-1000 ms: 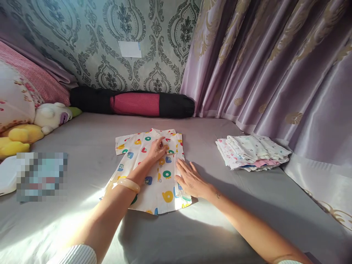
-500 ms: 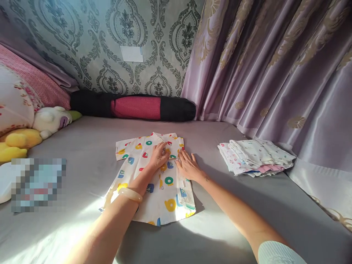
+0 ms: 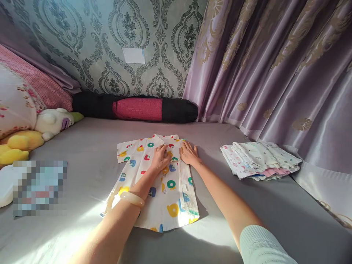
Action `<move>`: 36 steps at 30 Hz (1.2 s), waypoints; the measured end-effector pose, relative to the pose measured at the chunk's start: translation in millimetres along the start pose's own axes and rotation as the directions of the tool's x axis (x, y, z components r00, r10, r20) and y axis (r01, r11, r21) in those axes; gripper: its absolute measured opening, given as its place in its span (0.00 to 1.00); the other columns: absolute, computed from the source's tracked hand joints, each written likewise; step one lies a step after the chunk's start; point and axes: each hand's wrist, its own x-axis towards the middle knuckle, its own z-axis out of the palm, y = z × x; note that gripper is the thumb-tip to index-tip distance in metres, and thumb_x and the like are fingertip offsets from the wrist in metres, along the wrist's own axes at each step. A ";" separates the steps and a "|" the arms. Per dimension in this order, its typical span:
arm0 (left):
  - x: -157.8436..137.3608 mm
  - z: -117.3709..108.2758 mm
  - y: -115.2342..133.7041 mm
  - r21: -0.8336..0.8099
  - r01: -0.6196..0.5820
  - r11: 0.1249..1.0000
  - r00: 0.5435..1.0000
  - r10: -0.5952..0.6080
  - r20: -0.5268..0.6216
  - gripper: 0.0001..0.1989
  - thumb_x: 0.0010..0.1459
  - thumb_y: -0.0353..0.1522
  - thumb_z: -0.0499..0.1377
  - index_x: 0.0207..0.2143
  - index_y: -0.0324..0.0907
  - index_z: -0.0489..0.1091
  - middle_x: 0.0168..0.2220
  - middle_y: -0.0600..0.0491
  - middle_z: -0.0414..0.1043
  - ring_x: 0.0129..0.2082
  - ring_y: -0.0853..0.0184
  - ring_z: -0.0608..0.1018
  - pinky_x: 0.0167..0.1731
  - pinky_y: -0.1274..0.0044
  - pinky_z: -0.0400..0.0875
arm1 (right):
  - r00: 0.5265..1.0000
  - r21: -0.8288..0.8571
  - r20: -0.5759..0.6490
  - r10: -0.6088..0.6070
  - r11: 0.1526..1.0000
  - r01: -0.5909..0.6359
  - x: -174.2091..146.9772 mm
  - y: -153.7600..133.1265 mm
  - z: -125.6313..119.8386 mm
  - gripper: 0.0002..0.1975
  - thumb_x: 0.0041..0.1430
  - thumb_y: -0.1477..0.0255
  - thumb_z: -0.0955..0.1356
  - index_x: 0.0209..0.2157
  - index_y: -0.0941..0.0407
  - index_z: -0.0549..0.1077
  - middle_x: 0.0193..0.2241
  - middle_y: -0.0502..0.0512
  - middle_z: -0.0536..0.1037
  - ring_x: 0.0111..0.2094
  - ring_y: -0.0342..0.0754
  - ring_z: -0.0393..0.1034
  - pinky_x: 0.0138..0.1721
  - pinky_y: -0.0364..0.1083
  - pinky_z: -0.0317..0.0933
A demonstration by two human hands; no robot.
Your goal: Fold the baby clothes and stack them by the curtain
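Head view: small printed shirt (image 3: 154, 183) flat on grey bed sheet (image 3: 82, 154), left hand (image 3: 161, 158) and right hand (image 3: 188, 154) both spread flat near collar, gripping nothing; press evenly along the fold line so it creases straight.

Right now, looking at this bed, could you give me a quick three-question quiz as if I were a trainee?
1. True or false: both hands lie flat on the patterned shirt.
2. Which side of the shirt is already folded in? A) the person's left B) the person's right
3. What lies on the bed to the right of the shirt?

Key:
1. True: the left hand and right hand press near the collar.
2. B: the left sleeve is spread out.
3. A stack of folded clothes beside the curtain.
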 end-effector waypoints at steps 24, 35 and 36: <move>-1.1 -2.4 -1.1 -0.139 0.061 0.988 0.987 -0.080 -0.137 0.20 0.54 0.26 0.51 0.49 0.43 0.66 0.50 0.45 0.68 0.53 0.57 0.69 0.51 0.65 0.67 | 0.995 0.067 -0.063 0.080 0.995 -0.076 23.8 -52.5 20.4 0.33 0.68 0.63 0.52 0.67 0.68 0.49 0.69 0.65 0.47 0.69 0.55 0.37 0.67 0.55 0.32; 0.8 -5.5 -0.5 -0.124 0.040 0.991 0.991 -0.055 -0.120 0.19 0.54 0.26 0.51 0.48 0.42 0.70 0.46 0.45 0.71 0.48 0.58 0.72 0.49 0.66 0.69 | 0.986 0.127 -0.054 -0.157 0.978 0.162 -67.9 -27.4 8.2 0.33 0.69 0.61 0.49 0.67 0.66 0.49 0.69 0.63 0.45 0.69 0.53 0.37 0.67 0.54 0.36; 0.6 -5.9 -0.2 -0.123 0.041 0.992 0.992 -0.055 -0.111 0.19 0.54 0.26 0.51 0.48 0.43 0.70 0.46 0.45 0.70 0.48 0.59 0.72 0.48 0.67 0.69 | 0.985 0.092 -0.057 -0.164 0.981 0.168 -77.0 -28.1 11.7 0.32 0.69 0.61 0.50 0.67 0.66 0.50 0.69 0.64 0.46 0.69 0.54 0.37 0.67 0.54 0.36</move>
